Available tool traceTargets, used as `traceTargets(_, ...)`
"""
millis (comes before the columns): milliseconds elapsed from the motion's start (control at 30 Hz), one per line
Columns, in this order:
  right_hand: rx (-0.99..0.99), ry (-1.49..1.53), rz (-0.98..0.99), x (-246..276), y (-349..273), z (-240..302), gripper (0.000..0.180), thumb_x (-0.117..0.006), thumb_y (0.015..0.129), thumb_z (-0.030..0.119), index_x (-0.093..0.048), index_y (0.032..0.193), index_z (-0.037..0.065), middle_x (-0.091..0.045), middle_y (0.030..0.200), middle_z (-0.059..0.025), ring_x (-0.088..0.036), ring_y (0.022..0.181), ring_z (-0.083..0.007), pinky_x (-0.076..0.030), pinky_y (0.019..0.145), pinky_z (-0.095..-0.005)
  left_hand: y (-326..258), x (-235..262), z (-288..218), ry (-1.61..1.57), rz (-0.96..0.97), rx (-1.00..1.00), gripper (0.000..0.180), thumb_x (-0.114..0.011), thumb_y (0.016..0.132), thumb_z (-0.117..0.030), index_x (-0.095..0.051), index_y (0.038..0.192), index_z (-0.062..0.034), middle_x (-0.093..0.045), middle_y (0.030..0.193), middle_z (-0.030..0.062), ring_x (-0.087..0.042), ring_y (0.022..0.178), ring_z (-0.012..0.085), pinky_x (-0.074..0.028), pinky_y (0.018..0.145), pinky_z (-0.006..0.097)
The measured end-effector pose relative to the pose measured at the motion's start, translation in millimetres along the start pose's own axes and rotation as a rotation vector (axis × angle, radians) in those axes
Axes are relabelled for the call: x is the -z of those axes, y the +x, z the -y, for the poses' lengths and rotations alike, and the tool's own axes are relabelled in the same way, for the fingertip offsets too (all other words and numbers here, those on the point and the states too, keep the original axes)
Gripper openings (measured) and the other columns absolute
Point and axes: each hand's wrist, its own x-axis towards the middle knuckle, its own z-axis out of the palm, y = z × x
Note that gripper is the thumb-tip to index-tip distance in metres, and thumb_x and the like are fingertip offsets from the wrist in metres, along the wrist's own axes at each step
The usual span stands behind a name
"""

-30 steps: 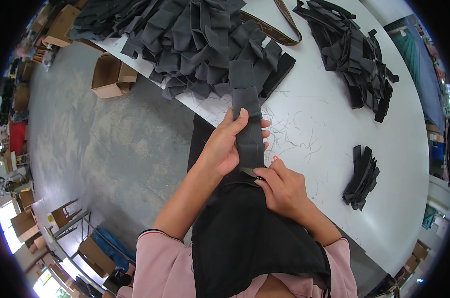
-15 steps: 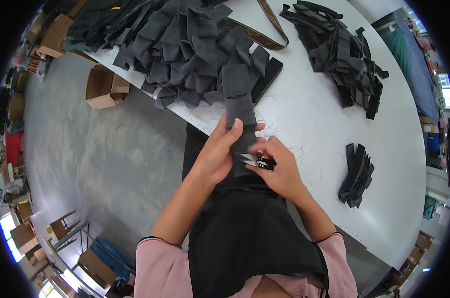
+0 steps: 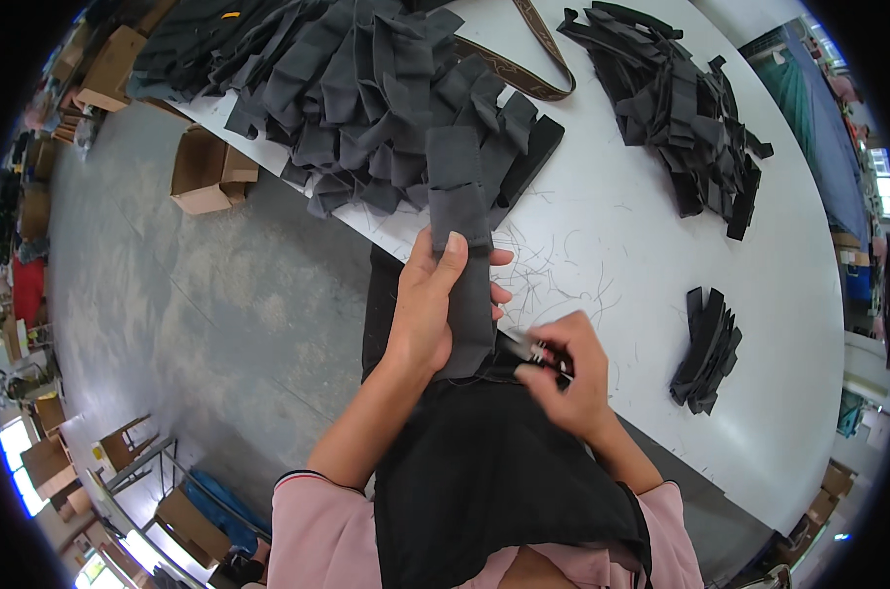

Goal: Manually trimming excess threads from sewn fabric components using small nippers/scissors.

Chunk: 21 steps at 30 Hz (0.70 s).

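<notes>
1. The left hand (image 3: 427, 304) is pinching a dark grey fabric strip (image 3: 458, 208), its thumb lying along the front and its fingers wrapping behind, with their tips showing past the right edge.
2. The right hand (image 3: 580, 378) is curling around a small pair of thread snips (image 3: 553, 359), just beside the strip and not touching it; motion is blurring the blades, so how far they are parting cannot be told.
3. The strip is running lengthwise in front of the body, its far end reaching the edge of a large pile, its near end lying over the black apron (image 3: 509, 461).
4. It is probably handling as light and soft, with layered, seamed parts giving some stiffness; it seems neither slippery nor fragile. The flat middle, taken between thumb and fingers, is looking like the surest hold, leaving both ends free.
5. Cut thread ends (image 3: 553, 280) are littering the white desk (image 3: 617, 393) near the hands.
6. Beyond, the large pile of grey strips (image 3: 366, 98) is covering the desk's far left; a brown patterned strap (image 3: 541, 92) is curving beside it.
7. Rightward, a second pile (image 3: 685, 123) and a smaller bundle (image 3: 705, 348) are lying apart.
</notes>
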Motion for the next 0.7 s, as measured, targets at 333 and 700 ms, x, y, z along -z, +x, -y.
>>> traceTargets(333, -0.224, 0.358, 0.02, -11.8, 5.8, -10.4, 0.021, -0.068, 0.077, 0.005, -0.058, 0.096, 0.004, -0.053, 0.079, -0.0032, -0.05, 0.065, -0.0091, -0.041, 0.059, -0.0222, -2.9, -0.9, -1.3, -0.026, 0.015, 0.028, 0.038, -0.049, 0.094, -0.036, -0.041, 0.116, -0.0053, -0.063, 0.098, 0.0159, -0.064, 0.069, 0.0194, -0.05, 0.059, 0.029)
traceTargets(700, 0.41, -0.575, -0.169, -11.0, 4.5, -2.4, 0.025, -0.074, 0.065, 0.008, -0.067, 0.089, 0.006, -0.052, 0.067, -0.0005, -0.045, 0.049, -0.0146, -0.032, 0.045, -0.0269, -3.5, -0.9, -2.0, 0.031, 0.027, 0.04, 0.033, -0.047, 0.095, -0.033, -0.044, 0.114, -0.0066, -0.063, 0.098, 0.0162, -0.064, 0.069, 0.0194, -0.052, 0.057, 0.028)
